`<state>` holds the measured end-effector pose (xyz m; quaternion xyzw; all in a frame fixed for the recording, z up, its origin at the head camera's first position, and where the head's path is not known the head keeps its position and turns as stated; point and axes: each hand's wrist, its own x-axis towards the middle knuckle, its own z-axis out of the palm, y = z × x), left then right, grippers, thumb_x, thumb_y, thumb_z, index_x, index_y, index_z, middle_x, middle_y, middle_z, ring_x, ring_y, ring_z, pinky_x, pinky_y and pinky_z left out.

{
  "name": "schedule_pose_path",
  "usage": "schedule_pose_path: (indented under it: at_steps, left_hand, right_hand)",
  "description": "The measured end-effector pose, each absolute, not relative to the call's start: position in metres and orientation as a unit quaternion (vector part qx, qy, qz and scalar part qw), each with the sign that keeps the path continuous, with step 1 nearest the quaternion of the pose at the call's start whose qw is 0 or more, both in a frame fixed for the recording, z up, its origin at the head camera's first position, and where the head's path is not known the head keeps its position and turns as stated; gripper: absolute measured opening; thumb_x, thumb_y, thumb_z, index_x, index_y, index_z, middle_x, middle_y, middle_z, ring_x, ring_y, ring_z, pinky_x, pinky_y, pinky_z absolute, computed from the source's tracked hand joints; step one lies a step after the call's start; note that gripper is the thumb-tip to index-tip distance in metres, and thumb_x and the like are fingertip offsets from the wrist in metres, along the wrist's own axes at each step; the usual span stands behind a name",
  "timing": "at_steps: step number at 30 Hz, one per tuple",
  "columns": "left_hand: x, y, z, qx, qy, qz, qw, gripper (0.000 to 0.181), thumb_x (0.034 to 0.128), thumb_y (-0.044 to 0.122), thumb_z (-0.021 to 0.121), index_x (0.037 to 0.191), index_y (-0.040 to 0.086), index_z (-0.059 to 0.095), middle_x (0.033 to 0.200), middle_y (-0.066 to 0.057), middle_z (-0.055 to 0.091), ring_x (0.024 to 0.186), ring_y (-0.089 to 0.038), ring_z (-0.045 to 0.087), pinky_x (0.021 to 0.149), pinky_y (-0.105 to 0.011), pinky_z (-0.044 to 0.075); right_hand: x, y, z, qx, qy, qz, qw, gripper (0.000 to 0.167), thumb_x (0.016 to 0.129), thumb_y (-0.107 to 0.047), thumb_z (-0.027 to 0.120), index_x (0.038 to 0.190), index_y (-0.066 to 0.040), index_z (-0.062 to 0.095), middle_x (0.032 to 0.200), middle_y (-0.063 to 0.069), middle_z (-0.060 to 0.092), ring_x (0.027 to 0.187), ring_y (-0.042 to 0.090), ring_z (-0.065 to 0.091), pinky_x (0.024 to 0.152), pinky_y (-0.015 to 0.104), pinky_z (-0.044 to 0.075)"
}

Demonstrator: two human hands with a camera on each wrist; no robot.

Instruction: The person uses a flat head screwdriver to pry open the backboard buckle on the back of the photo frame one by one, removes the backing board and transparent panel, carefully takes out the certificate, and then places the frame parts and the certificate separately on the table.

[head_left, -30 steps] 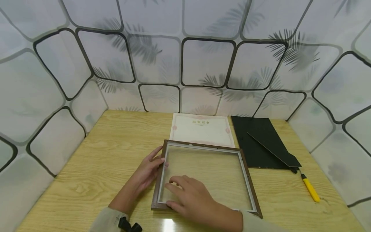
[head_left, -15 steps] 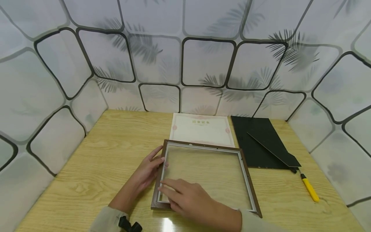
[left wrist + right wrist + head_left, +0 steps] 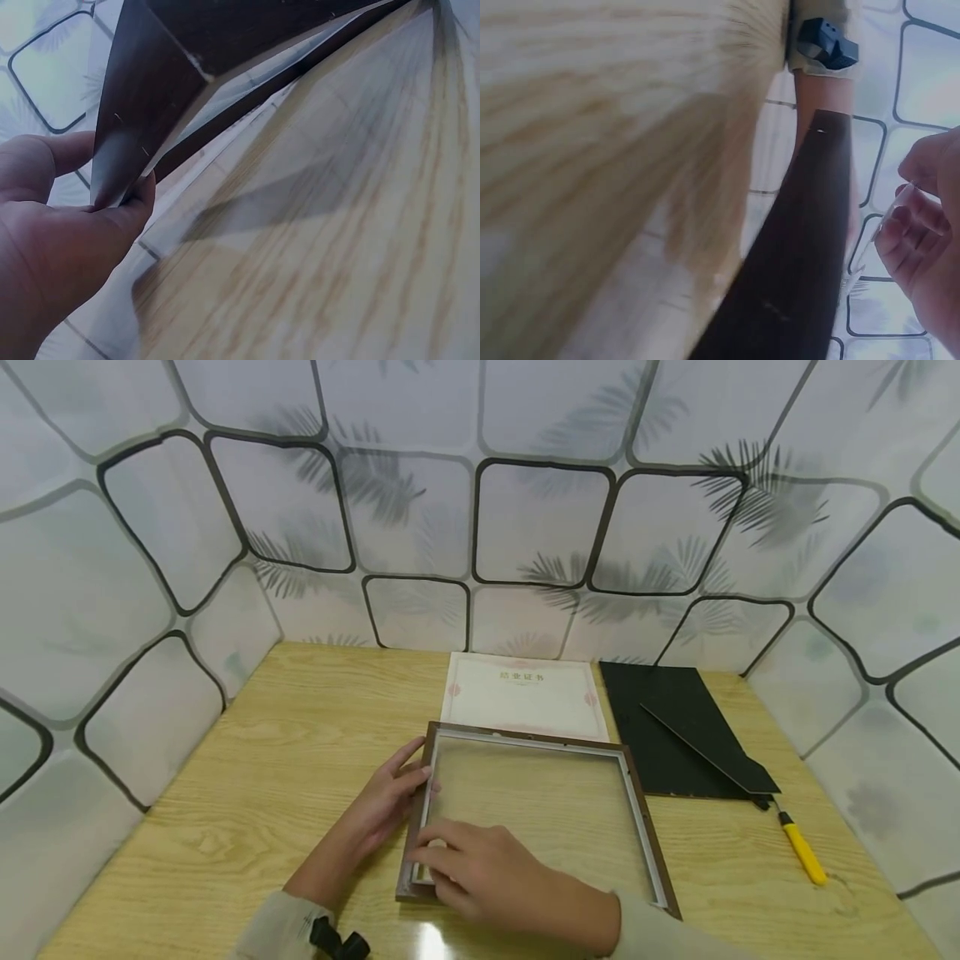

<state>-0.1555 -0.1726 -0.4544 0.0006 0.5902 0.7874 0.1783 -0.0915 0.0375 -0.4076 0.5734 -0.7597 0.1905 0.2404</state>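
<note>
A brown picture frame (image 3: 651, 827) with a white inner lip rests in front of the person in the head view. The left hand (image 3: 386, 802) holds its left side; in the left wrist view the thumb and fingers lie around the dark frame edge (image 3: 146, 105). Over the frame's lower left part is the right hand (image 3: 495, 872). In the right wrist view the right hand (image 3: 930, 225) pinches the edge of a thin clear sheet (image 3: 889, 216) between thumb and curled fingers. The right hand and forearm hide part of the frame's near rail.
Behind the frame lies a cream certificate (image 3: 522, 697) with a red-patterned border. Black backing board (image 3: 648, 693) lies at the right, with a raised stand flap (image 3: 708, 756). A yellow-handled screwdriver (image 3: 804, 852) lies by it. Patterned fabric walls (image 3: 540, 518) surround the wooden table (image 3: 247, 760).
The right hand has shifted slightly left to the frame's left inner edge, and its fingers have drawn together. The left hand and the frame stay nearly in place.
</note>
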Motion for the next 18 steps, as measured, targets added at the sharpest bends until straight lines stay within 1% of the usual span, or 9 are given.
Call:
schedule_pose_path:
  at_steps: [4,6,8,11,13,15,18]
  left_hand:
    - [-0.156,-0.170,-0.456,0.000,0.608,0.776,0.168,0.068,0.1035,0.015,0.056,0.162,0.019,0.021,0.138,-0.020,0.050,0.095,-0.014,0.065,0.090,-0.030,0.052]
    - [-0.156,-0.169,-0.457,-0.003,0.634,0.758,0.151,0.067,0.1023,0.014,0.058,0.161,0.017,0.025,0.142,-0.024,0.049,0.099,-0.015,0.065,0.088,-0.028,0.053]
    - [-0.156,-0.169,-0.458,-0.002,0.668,0.733,0.130,0.066,0.1010,0.014,0.060,0.159,0.014,0.030,0.143,-0.026,0.051,0.105,-0.019,0.065,0.088,-0.027,0.053]
    - [-0.156,-0.168,-0.460,-0.004,0.719,0.688,0.095,0.063,0.0986,0.016,0.063,0.156,0.011,0.038,0.139,-0.024,0.057,0.114,-0.025,0.064,0.091,-0.030,0.053]
    - [-0.155,-0.168,-0.460,-0.005,0.746,0.661,0.078,0.061,0.0977,0.018,0.065,0.154,0.011,0.042,0.135,-0.021,0.062,0.115,-0.027,0.063,0.092,-0.032,0.053]
    - [-0.155,-0.167,-0.459,-0.008,0.767,0.639,0.064,0.059,0.0968,0.019,0.066,0.152,0.011,0.045,0.131,-0.019,0.065,0.115,-0.027,0.064,0.093,-0.035,0.053]
    - [-0.154,-0.167,-0.459,-0.014,0.790,0.611,0.049,0.058,0.0960,0.020,0.066,0.150,0.011,0.049,0.126,-0.017,0.068,0.112,-0.026,0.065,0.093,-0.037,0.054]
  right_hand:
    - [-0.091,0.037,-0.399,0.561,-0.768,0.224,0.210,0.018,0.092,-0.010,0.069,0.110,-0.014,0.073,0.113,-0.002,0.062,0.079,0.000,0.060,0.069,0.002,0.044]
    - [-0.091,0.037,-0.394,0.556,-0.771,0.232,0.207,0.016,0.094,-0.009,0.067,0.108,-0.013,0.074,0.112,-0.002,0.062,0.078,-0.001,0.059,0.068,0.002,0.043]
    - [-0.091,0.038,-0.388,0.549,-0.774,0.241,0.203,0.015,0.095,-0.008,0.065,0.106,-0.012,0.074,0.113,-0.001,0.061,0.076,-0.001,0.057,0.067,0.001,0.042]
    - [-0.090,0.042,-0.379,0.534,-0.780,0.262,0.195,0.013,0.092,-0.006,0.067,0.104,-0.010,0.074,0.115,0.002,0.060,0.074,0.000,0.055,0.066,0.002,0.041]
    - [-0.090,0.045,-0.372,0.519,-0.785,0.284,0.183,0.015,0.090,-0.004,0.069,0.104,-0.009,0.072,0.116,0.004,0.059,0.071,0.000,0.052,0.065,0.002,0.041]
    - [-0.090,0.049,-0.366,0.502,-0.790,0.306,0.172,0.018,0.088,-0.003,0.071,0.106,-0.008,0.071,0.116,0.006,0.059,0.069,0.001,0.051,0.063,0.002,0.040]
    - [-0.091,0.055,-0.356,0.472,-0.800,0.335,0.160,0.023,0.088,-0.003,0.070,0.111,-0.008,0.071,0.115,0.004,0.059,0.064,0.001,0.048,0.059,0.003,0.038]
